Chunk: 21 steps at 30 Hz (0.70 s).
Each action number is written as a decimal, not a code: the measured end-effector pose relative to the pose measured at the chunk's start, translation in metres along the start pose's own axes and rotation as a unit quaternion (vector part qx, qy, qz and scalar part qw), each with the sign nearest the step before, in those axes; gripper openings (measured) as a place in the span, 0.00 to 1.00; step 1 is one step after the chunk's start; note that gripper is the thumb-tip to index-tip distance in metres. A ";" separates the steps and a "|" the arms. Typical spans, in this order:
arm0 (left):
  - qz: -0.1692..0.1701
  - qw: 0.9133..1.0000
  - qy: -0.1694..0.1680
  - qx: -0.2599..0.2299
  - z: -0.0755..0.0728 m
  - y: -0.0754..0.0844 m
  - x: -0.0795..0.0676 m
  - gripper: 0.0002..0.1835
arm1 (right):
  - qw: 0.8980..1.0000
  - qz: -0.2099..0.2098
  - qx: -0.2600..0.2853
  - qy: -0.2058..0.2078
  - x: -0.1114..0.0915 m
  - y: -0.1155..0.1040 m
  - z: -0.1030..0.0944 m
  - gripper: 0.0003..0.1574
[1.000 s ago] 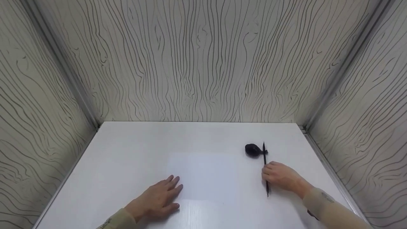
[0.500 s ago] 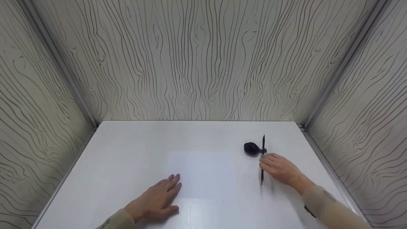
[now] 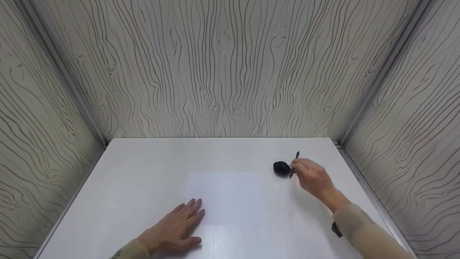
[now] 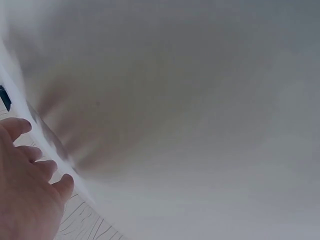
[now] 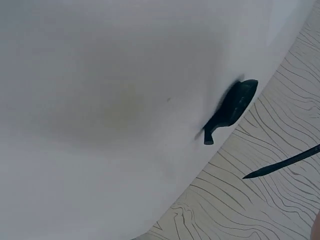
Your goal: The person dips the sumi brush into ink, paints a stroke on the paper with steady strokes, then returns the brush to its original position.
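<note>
My right hand (image 3: pixel 312 176) pinches a thin black calligraphy brush (image 3: pixel 297 155), held at a slant with most of the shaft behind the fingers. Its pointed tip (image 5: pixel 260 172) shows at the right of the right wrist view, where only a sliver of the hand appears. Beside the fingers sits a small glossy black dish (image 3: pixel 281 168) with a short stem; the right wrist view shows the whole dish (image 5: pixel 235 106). My left hand (image 3: pixel 176 225) lies palm down, fingers spread, fingertips at the left edge of a white paper sheet (image 3: pixel 230 198).
The white table (image 3: pixel 151 162) is bounded by wood-grain patterned walls (image 3: pixel 222 72) at the back and both sides. Metal rails run along the wall corners. A dark band (image 3: pixel 336 229) shows under the right sleeve (image 3: pixel 363 226).
My right hand has lifted the brush off the table, moved away from me and turned it, coming close to the dish's stem end. The left hand stays in place.
</note>
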<state>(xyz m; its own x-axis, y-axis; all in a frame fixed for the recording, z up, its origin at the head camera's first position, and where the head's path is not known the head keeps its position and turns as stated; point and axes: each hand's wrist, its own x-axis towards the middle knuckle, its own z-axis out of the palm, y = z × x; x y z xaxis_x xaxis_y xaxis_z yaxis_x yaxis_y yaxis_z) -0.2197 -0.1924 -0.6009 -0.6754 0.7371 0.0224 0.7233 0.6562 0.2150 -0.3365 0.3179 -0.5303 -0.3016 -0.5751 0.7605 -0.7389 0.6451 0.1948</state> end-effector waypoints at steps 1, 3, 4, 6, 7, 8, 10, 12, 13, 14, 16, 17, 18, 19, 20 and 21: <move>-0.002 1.000 -0.003 0.001 0.000 0.000 0.000 0.46 | 0.999 0.030 0.011 0.014 0.002 0.000 0.000 0.14; -0.003 1.000 -0.008 0.000 0.001 0.001 -0.001 0.46 | 0.994 0.095 0.032 0.043 0.006 0.001 0.001 0.18; -0.005 1.000 -0.012 -0.001 0.002 0.001 -0.001 0.46 | 0.989 0.125 0.045 0.060 0.007 0.001 0.002 0.19; -0.003 1.000 -0.012 -0.006 0.002 0.002 -0.001 0.46 | 0.976 0.180 0.071 0.096 0.010 0.002 0.004 0.18; -0.001 1.000 -0.010 -0.005 0.003 0.001 -0.001 0.46 | 0.969 0.204 0.084 0.113 0.012 0.003 0.005 0.17; 0.002 1.000 -0.007 -0.003 0.003 0.001 -0.001 0.46 | 0.961 0.226 0.097 0.129 0.013 0.003 0.006 0.15; 0.005 1.000 -0.003 0.001 0.004 0.001 -0.001 0.46 | 0.944 0.266 0.116 0.158 0.015 0.004 0.009 0.13; 0.008 1.000 -0.002 0.003 0.004 0.001 -0.002 0.46 | 0.927 0.307 0.121 0.177 0.016 0.005 0.012 0.11; 0.010 1.000 -0.003 0.005 0.005 0.001 -0.002 0.46 | 0.918 0.328 0.124 0.184 0.017 0.006 0.013 0.10; 0.010 1.000 -0.005 0.005 0.005 0.001 -0.002 0.46 | 0.909 0.347 0.128 0.192 0.017 0.006 0.014 0.10; 0.010 1.000 -0.008 0.003 0.005 0.002 -0.003 0.47 | 0.892 0.380 0.133 0.206 0.019 0.005 0.016 0.10; 0.011 1.000 -0.007 0.004 0.005 0.002 -0.004 0.47 | 0.884 0.392 0.137 0.213 0.021 0.005 0.017 0.10; 0.010 1.000 -0.009 0.005 0.005 0.002 -0.004 0.47 | 0.877 0.402 0.142 0.221 0.023 0.004 0.017 0.10; 0.011 1.000 -0.008 0.005 0.005 0.002 -0.004 0.47 | 0.869 0.412 0.151 0.228 0.025 0.002 0.017 0.09; 0.009 1.000 -0.010 0.004 0.005 0.002 -0.004 0.48 | 0.862 0.420 0.159 0.234 0.029 -0.001 0.015 0.10; 0.007 1.000 -0.011 0.002 0.005 0.002 -0.004 0.48 | 0.856 0.427 0.167 0.240 0.032 -0.003 0.013 0.10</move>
<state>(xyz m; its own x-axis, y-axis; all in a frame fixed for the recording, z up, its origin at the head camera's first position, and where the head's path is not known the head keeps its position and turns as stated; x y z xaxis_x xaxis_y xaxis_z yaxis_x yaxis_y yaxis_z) -0.2152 -0.1931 -0.6050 -0.6621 0.7494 0.0034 0.7330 0.6467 0.2111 -0.3517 0.2905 -0.5146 -0.5947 0.3576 0.7200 -0.5284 0.5011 -0.6853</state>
